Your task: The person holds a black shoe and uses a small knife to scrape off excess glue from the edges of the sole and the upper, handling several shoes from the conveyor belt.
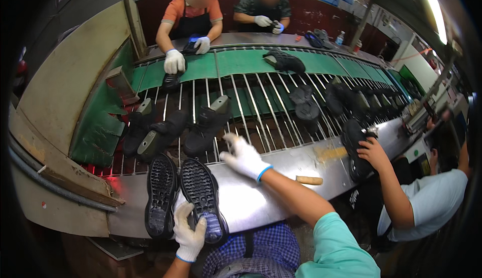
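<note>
Two black shoe soles lie side by side with their tread up on the steel ledge in front of me: a left sole (161, 195) and a right sole (200, 195). My left hand (190, 234), in a white glove, is curled at the heel of the right sole, its thumb and fingers about the inner edge. My right hand (245, 158), gloved too, reaches over the ledge with fingers apart and nothing in them. Just beyond its fingertips a black shoe on a last (207, 126) rests on the rack bars. Two more lasted shoes (161, 133) lie left of it.
Metal rack bars (253, 104) run beyond the ledge, with a green belt (238, 63) behind. A tan stick-like piece (309, 180) lies on the ledge. At right a co-worker's bare hand (372, 153) holds a black shoe (355, 147). Two people work across the line.
</note>
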`<act>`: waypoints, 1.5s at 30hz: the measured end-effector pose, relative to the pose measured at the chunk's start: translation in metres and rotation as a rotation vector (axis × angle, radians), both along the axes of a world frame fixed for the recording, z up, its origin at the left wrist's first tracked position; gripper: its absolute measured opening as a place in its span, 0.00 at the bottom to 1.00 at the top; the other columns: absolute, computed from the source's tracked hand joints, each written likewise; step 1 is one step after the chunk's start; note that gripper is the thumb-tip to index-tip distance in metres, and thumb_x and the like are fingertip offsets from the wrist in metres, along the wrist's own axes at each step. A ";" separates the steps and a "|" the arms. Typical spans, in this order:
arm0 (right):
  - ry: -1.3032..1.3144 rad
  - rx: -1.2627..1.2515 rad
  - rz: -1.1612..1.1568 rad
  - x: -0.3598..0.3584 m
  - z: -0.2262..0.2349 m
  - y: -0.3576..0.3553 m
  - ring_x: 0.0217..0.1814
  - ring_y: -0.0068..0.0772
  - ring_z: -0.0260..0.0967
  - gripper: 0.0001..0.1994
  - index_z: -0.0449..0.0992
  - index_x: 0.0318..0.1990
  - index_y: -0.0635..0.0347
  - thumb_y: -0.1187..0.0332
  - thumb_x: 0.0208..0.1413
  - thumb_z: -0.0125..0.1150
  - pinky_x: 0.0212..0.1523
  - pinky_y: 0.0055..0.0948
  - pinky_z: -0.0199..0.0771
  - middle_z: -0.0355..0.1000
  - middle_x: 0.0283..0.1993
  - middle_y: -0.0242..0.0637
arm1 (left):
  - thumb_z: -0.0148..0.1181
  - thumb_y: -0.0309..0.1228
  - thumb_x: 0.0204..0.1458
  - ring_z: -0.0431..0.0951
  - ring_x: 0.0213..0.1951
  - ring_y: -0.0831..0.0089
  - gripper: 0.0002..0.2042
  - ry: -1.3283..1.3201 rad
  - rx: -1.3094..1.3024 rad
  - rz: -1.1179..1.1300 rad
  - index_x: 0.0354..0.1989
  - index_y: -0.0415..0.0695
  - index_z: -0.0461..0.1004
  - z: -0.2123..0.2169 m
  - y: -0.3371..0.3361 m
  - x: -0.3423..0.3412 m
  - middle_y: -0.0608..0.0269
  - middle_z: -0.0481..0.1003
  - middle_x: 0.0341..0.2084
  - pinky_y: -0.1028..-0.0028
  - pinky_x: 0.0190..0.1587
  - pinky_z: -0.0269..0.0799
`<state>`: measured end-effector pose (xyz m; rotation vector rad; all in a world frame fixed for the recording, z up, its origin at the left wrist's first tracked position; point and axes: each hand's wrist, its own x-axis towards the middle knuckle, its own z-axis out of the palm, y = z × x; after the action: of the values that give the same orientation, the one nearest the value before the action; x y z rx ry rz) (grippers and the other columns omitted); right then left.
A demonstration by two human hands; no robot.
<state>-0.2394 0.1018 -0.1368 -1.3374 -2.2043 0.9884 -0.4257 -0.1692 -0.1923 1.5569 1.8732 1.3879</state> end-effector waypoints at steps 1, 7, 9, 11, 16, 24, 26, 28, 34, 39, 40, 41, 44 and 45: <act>0.030 0.172 0.007 -0.003 -0.010 0.027 0.66 0.59 0.73 0.36 0.65 0.73 0.58 0.53 0.62 0.68 0.68 0.49 0.74 0.70 0.67 0.59 | 0.71 0.40 0.57 0.76 0.60 0.42 0.28 0.010 0.023 0.007 0.59 0.32 0.74 0.009 0.005 0.006 0.38 0.75 0.57 0.53 0.65 0.72; 0.045 0.628 -0.093 -0.093 0.026 0.146 0.69 0.59 0.68 0.32 0.73 0.66 0.55 0.47 0.60 0.68 0.68 0.56 0.69 0.72 0.66 0.53 | 0.67 0.41 0.58 0.79 0.57 0.43 0.26 0.050 0.041 0.066 0.56 0.31 0.75 -0.008 -0.001 0.002 0.37 0.75 0.57 0.53 0.62 0.74; -0.042 0.590 -0.050 -0.111 0.030 0.165 0.70 0.56 0.67 0.30 0.76 0.64 0.54 0.46 0.61 0.66 0.69 0.54 0.67 0.72 0.66 0.51 | 0.71 0.34 0.56 0.75 0.62 0.43 0.24 0.065 -0.062 0.090 0.59 0.34 0.78 0.013 -0.005 0.003 0.42 0.77 0.58 0.53 0.68 0.69; -0.026 0.640 0.017 -0.103 0.028 0.175 0.68 0.56 0.69 0.29 0.78 0.62 0.54 0.45 0.62 0.65 0.69 0.54 0.67 0.74 0.64 0.48 | 0.71 0.32 0.55 0.75 0.62 0.44 0.24 0.057 -0.106 0.082 0.59 0.34 0.78 0.016 -0.009 -0.001 0.42 0.76 0.59 0.54 0.68 0.69; 0.079 0.034 0.033 -0.008 -0.007 0.215 0.68 0.58 0.73 0.34 0.78 0.64 0.60 0.39 0.68 0.53 0.69 0.44 0.71 0.77 0.63 0.57 | 0.70 0.30 0.55 0.76 0.61 0.43 0.24 0.083 -0.106 0.059 0.60 0.34 0.77 0.015 -0.005 0.000 0.42 0.75 0.59 0.54 0.68 0.70; 0.092 0.169 -0.134 0.029 -0.008 0.219 0.69 0.60 0.73 0.38 0.64 0.75 0.62 0.45 0.67 0.60 0.70 0.46 0.72 0.74 0.67 0.62 | 0.69 0.31 0.55 0.76 0.60 0.40 0.24 0.113 -0.118 0.050 0.60 0.35 0.77 0.018 -0.004 -0.012 0.41 0.76 0.58 0.52 0.67 0.70; 0.177 0.275 -0.099 0.056 0.024 0.214 0.63 0.53 0.79 0.38 0.62 0.76 0.59 0.50 0.65 0.66 0.65 0.45 0.76 0.73 0.68 0.58 | 0.69 0.33 0.56 0.76 0.60 0.40 0.24 0.139 -0.106 0.045 0.60 0.35 0.77 0.018 -0.004 -0.013 0.40 0.76 0.57 0.51 0.66 0.70; 0.139 0.434 -0.240 0.112 0.045 0.220 0.56 0.48 0.81 0.37 0.64 0.75 0.58 0.53 0.64 0.68 0.61 0.44 0.79 0.74 0.68 0.52 | 0.68 0.33 0.57 0.76 0.59 0.40 0.23 0.149 -0.098 0.016 0.60 0.35 0.77 0.020 -0.001 -0.009 0.39 0.76 0.57 0.51 0.66 0.70; 0.182 0.367 -1.207 0.298 -0.009 0.268 0.72 0.66 0.68 0.42 0.63 0.73 0.67 0.48 0.57 0.67 0.72 0.50 0.69 0.68 0.69 0.70 | 0.65 0.35 0.64 0.75 0.62 0.44 0.23 0.084 -0.073 -0.047 0.61 0.31 0.75 0.013 -0.008 -0.011 0.40 0.74 0.61 0.54 0.67 0.69; 1.247 -0.310 -1.427 0.393 -0.095 0.300 0.71 0.65 0.69 0.46 0.54 0.77 0.66 0.54 0.59 0.74 0.68 0.63 0.73 0.63 0.74 0.63 | 0.64 0.36 0.65 0.75 0.64 0.45 0.24 0.009 -0.118 -0.175 0.64 0.31 0.73 0.009 -0.008 -0.013 0.41 0.73 0.63 0.54 0.68 0.70; 1.351 -0.287 -1.330 0.399 -0.104 0.306 0.71 0.63 0.69 0.42 0.58 0.75 0.65 0.54 0.61 0.72 0.69 0.62 0.73 0.65 0.73 0.61 | 0.63 0.37 0.65 0.75 0.63 0.45 0.24 0.037 -0.119 -0.184 0.64 0.32 0.73 0.010 -0.007 -0.014 0.41 0.74 0.63 0.54 0.67 0.70; 1.425 -0.235 -1.238 0.406 -0.112 0.312 0.70 0.60 0.69 0.38 0.61 0.74 0.64 0.55 0.62 0.71 0.69 0.62 0.72 0.66 0.72 0.58 | 0.63 0.37 0.65 0.75 0.63 0.45 0.24 0.063 -0.118 -0.192 0.64 0.32 0.73 0.010 -0.004 -0.016 0.41 0.74 0.62 0.54 0.67 0.70; 1.530 -0.113 -1.037 0.416 -0.128 0.314 0.70 0.53 0.70 0.27 0.73 0.69 0.61 0.57 0.68 0.66 0.71 0.61 0.71 0.70 0.70 0.51 | 0.62 0.41 0.65 0.77 0.61 0.42 0.25 0.159 -0.113 -0.165 0.62 0.34 0.75 0.023 0.003 -0.009 0.39 0.76 0.60 0.53 0.65 0.73; 1.539 -0.114 -1.028 0.420 -0.127 0.313 0.68 0.53 0.70 0.27 0.73 0.69 0.63 0.59 0.68 0.67 0.68 0.62 0.74 0.71 0.69 0.50 | 0.62 0.41 0.64 0.78 0.60 0.41 0.25 0.164 -0.095 -0.159 0.62 0.35 0.75 0.020 0.004 -0.010 0.39 0.76 0.59 0.53 0.64 0.73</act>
<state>0.1808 0.4148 -0.2639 -0.8888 -0.2534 1.0458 -0.4357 -0.1652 -0.1724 1.7751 1.8309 1.1169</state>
